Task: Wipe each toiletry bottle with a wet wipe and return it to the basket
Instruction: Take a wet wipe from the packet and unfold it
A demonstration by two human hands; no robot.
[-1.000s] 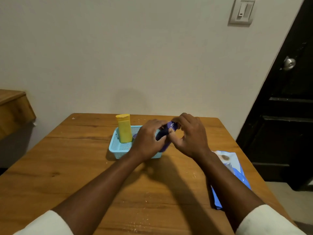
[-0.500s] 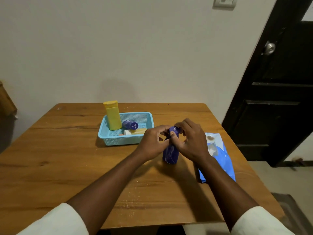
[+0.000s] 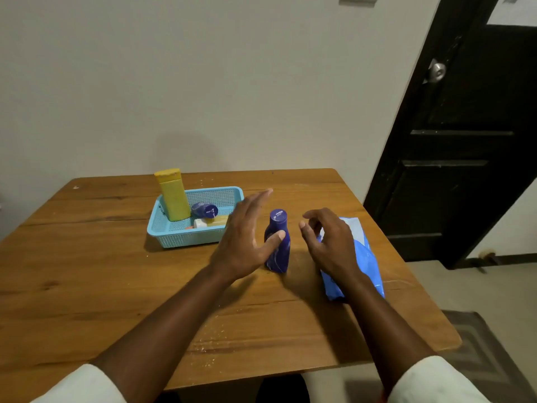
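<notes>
A dark blue bottle (image 3: 278, 242) stands upright on the wooden table (image 3: 87, 271), between my two hands. My left hand (image 3: 243, 239) has its fingers straight, and its thumb lies in front of the bottle's side. My right hand (image 3: 328, 242) hovers just right of the bottle with loosely curled fingers and holds nothing. Behind it lies a blue wet wipe pack (image 3: 364, 263). The light blue basket (image 3: 186, 238) holds a tall yellow bottle (image 3: 173, 196), a small blue bottle (image 3: 204, 210) lying down and a white and yellow tube (image 3: 210, 221).
The table stands against a pale wall. A dark door (image 3: 465, 141) with a round knob is at the right. A patterned mat (image 3: 482, 353) lies on the floor beyond the table's right front corner.
Both hands carried the dark blue bottle from above the basket, stood it on the table and let go. The hands have spread apart on either side of it.
</notes>
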